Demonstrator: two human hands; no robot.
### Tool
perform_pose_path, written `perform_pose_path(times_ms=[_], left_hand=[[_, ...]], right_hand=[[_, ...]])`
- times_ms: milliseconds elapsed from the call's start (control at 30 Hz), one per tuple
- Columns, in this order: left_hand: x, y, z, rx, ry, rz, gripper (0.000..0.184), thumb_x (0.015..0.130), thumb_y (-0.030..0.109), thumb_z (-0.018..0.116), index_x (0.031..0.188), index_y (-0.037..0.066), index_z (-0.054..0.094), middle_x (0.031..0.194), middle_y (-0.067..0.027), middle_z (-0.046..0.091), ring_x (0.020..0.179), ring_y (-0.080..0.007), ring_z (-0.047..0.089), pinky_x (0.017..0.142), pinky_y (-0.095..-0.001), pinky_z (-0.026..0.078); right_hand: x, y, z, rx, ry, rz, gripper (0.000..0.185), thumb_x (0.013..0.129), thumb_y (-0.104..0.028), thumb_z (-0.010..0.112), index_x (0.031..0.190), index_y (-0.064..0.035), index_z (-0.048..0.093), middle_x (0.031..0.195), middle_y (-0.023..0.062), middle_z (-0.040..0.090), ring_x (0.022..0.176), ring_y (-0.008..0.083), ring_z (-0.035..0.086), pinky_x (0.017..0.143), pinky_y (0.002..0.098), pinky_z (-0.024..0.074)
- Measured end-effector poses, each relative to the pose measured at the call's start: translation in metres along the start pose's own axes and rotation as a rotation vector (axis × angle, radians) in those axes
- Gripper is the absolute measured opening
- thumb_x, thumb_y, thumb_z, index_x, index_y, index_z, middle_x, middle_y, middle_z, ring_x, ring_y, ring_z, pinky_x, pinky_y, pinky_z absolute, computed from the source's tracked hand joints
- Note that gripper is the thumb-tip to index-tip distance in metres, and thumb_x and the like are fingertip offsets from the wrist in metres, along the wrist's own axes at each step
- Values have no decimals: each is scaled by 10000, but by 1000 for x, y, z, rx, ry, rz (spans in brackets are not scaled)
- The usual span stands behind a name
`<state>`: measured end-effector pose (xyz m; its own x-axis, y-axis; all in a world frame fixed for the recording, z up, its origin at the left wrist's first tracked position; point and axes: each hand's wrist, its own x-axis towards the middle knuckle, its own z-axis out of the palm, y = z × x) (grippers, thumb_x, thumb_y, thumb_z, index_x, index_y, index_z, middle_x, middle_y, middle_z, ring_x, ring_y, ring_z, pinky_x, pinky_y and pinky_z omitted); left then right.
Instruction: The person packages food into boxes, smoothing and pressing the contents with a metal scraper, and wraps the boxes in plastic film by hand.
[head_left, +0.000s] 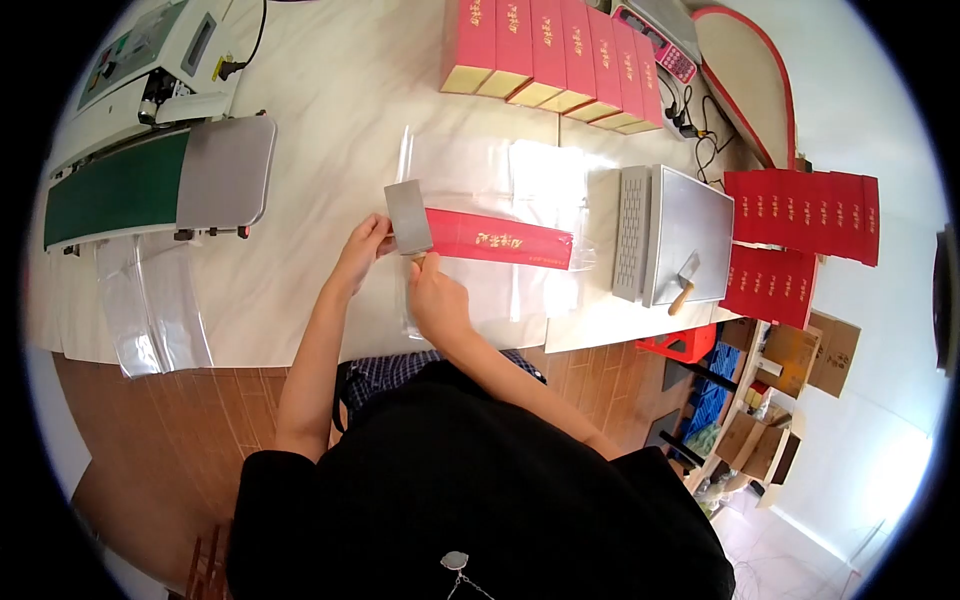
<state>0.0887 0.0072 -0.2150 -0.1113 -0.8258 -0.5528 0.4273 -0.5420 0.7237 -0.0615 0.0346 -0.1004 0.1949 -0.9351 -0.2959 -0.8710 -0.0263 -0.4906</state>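
Head view: the red gold-lettered box (500,241) lies on the marbled table (330,120); at its left end, the right hand (440,301) clutches a broad-bladed scraper (407,215), the left hand (362,252) bending its fingers beside the blade, grip unclear. Right of the box lies a smaller trowel (687,281).

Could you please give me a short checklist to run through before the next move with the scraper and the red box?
1. Scraper held by its handle: ok, the right hand is closed around it.
2. Left hand well clear of the blade: not ok, its fingertips are right by the blade's edge.
3. Red box lying with gold lettering up: ok.
4. Box fully inside the clear plastic: cannot tell, glare and overlapping layers hide it.
5. Second scraper out of the way: ok, it lies on the grey-topped unit.
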Motion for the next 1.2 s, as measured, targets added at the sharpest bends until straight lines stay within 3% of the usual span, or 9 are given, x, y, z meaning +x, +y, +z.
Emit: perform_pose_path(times_ms=[400,500,600,733,767,867,933,1000,1200], left_hand=[[-18,21,14,134,-5,74,431,1044,406,426,1155,31,609,1118,-100,685,1067,-196,646,958,-336,460],[-23,30,27,282,57,63,409,1001,418,529,1128,45,638,1101,-72,686,1017,-167,642,910,-308,455],[-20,24,26,368,100,78,403,953,392,624,1147,39,643,1075,-53,684,986,-147,630,888,-307,457],[-21,26,35,478,209,43,391,926,336,676,1158,23,643,1052,-46,680,980,-137,618,882,-295,456],[-21,26,37,462,231,20,367,938,328,657,1152,29,647,1030,-23,676,947,-117,602,877,-270,443],[-24,32,38,471,276,-40,390,942,327,655,1175,15,635,1045,-29,671,944,-113,594,880,-262,440],[-24,32,36,487,302,-74,438,933,336,671,1204,-5,620,1081,-58,670,975,-129,602,888,-279,452],[-23,28,31,322,270,-29,464,941,332,663,1258,2,587,1114,-42,660,976,-121,595,892,-270,448],[-22,34,31,280,256,-85,415,972,311,623,1288,46,577,1119,-1,662,1020,-90,593,921,-255,427]], right_hand=[[45,119,-87,212,355,11,255,1022,-206,391,1108,-12,533,1021,253,574,857,455,574,710,527,437],[63,221,-149,204,688,99,328,1037,-285,380,1022,-27,582,765,123,542,660,245,525,592,386,443],[64,313,-212,146,579,535,478,1029,-427,334,1058,-26,594,984,234,674,950,449,624,823,538,461],[60,402,-246,152,608,652,481,1021,-405,354,1036,-1,615,1001,239,677,959,444,627,836,515,473],[60,425,-242,103,706,502,479,1006,-376,381,995,41,618,685,111,607,534,207,593,457,346,486],[63,468,-233,84,694,479,482,1010,-362,369,983,48,622,655,101,592,506,205,579,438,342,475],[57,441,-243,140,603,578,463,1017,-368,381,1034,31,616,756,139,611,610,249,605,541,367,516],[48,391,-245,-152,801,556,347,995,-301,459,1135,-6,579,1115,207,632,1049,397,600,857,504,477],[44,332,-170,84,699,-27,390,882,-271,675,1140,9,590,1054,182,615,1002,356,573,890,449,447]])
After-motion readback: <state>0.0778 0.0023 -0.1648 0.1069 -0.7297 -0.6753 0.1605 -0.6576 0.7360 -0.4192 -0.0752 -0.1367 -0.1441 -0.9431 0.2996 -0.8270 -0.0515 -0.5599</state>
